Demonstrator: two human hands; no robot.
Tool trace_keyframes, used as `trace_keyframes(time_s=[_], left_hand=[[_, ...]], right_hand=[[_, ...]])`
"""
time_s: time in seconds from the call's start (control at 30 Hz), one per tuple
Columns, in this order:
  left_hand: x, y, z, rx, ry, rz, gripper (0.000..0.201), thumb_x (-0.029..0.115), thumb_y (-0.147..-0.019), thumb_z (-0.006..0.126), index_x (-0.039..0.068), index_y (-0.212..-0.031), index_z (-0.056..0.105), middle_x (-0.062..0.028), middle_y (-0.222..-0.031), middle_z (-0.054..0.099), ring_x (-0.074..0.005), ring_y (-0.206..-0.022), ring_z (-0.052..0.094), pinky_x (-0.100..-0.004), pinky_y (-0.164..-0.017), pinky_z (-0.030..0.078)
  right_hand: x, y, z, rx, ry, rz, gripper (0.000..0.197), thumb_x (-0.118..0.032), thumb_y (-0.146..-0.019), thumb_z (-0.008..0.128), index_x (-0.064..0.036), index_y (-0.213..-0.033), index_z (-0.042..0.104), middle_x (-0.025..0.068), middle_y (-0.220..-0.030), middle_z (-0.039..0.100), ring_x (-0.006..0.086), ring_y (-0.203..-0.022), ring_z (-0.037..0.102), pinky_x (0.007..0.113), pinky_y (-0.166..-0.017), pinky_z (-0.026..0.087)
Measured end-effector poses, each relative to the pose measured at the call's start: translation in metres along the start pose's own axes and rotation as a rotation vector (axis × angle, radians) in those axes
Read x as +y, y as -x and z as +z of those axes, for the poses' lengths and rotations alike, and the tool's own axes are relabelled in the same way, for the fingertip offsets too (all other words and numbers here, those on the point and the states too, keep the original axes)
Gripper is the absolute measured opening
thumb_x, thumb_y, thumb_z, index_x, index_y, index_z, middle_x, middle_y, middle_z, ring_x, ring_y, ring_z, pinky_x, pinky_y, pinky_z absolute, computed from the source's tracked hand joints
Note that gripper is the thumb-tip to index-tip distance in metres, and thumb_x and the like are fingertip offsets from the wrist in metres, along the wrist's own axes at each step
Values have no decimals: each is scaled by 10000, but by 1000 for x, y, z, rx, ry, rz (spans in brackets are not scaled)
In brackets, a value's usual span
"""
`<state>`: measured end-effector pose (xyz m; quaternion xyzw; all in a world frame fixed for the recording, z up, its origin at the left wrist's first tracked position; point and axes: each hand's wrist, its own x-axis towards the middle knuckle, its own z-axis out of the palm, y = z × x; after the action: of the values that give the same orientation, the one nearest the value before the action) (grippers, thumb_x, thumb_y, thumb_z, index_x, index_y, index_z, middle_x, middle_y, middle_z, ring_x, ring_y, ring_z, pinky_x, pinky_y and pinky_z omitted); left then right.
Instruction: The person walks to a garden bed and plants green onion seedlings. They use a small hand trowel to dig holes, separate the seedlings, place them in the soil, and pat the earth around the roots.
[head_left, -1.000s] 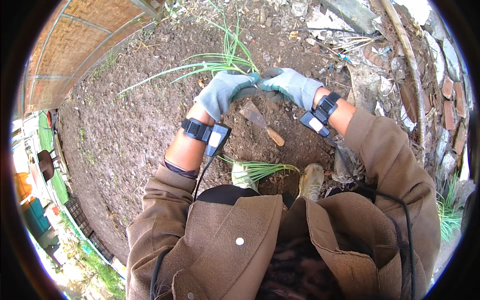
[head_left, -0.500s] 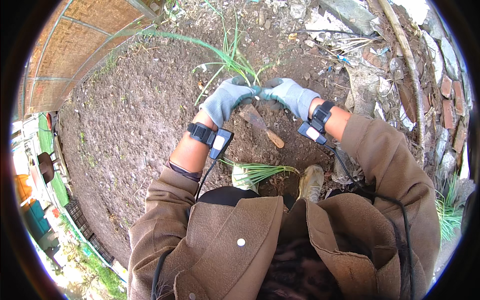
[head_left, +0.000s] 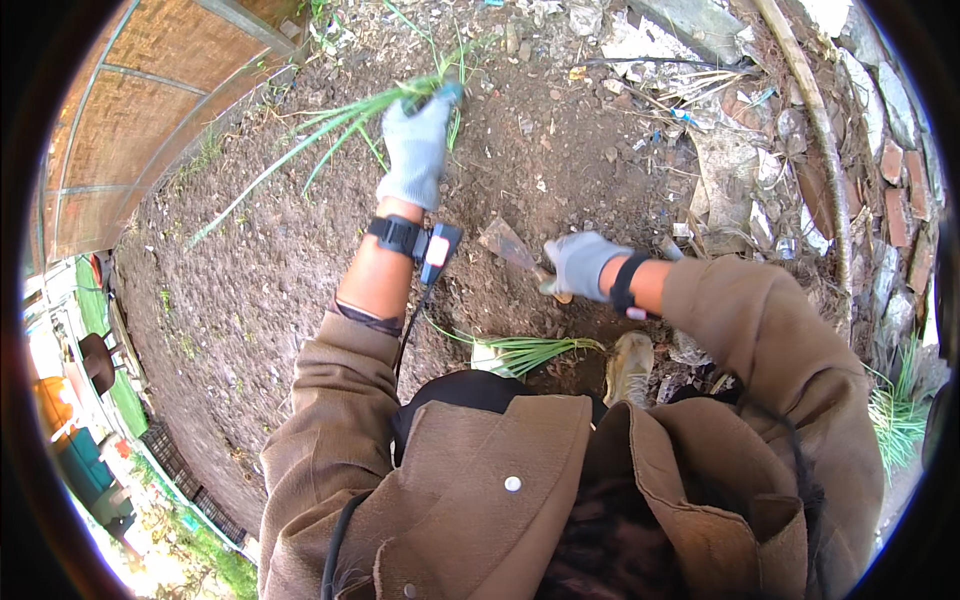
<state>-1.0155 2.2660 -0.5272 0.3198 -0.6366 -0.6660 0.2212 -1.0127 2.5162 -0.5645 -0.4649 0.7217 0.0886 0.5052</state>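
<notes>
My left hand [head_left: 418, 140], in a grey and green glove, reaches far out over the soil. Its fingers are closed on a bunch of green onions [head_left: 350, 115], whose long leaves trail to the left; the roots are hard to make out. Nearer to me, my gloved right hand [head_left: 583, 263] is closed round the wooden handle of a trowel [head_left: 508, 243]. The rusty blade lies on the dirt and points away to the left. A second bunch of green onions [head_left: 530, 354] lies across my left shoe, its leaves to the left and its root end to the right.
Bare tilled soil [head_left: 260, 240] stretches to the left, up to a woven panel fence [head_left: 130, 120]. On the right are rubble, bricks [head_left: 897, 218] and a long wooden pole [head_left: 815, 110]. More green leaves [head_left: 897, 415] show at the far right. My right shoe [head_left: 629, 370] stands on the dirt.
My hands have separated. The left has moved forward and left with the green onions; the right has come back toward me onto the trowel handle.
</notes>
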Motion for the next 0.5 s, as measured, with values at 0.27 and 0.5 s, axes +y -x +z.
trace_keyframes(time_s=[0.27,0.5], left_hand=[[31,-121,36,-44,168,49,249,138,-930,714,32,-1150,668,-69,-950,718,-138,-737,694,-250,-671,606],[25,-171,54,-658,178,-171,255,203,-1014,564,37,-1196,630,-88,-1159,680,-219,-1043,659,-338,-917,521]], right_hand=[[-7,-20,32,156,-274,139,503,-220,-872,626,45,-1284,511,271,-1187,647,379,-1098,653,450,-922,525],[33,22,-20,503,-846,359,474,-367,-976,518,-108,-1373,503,230,-1260,627,410,-1129,622,465,-977,487]])
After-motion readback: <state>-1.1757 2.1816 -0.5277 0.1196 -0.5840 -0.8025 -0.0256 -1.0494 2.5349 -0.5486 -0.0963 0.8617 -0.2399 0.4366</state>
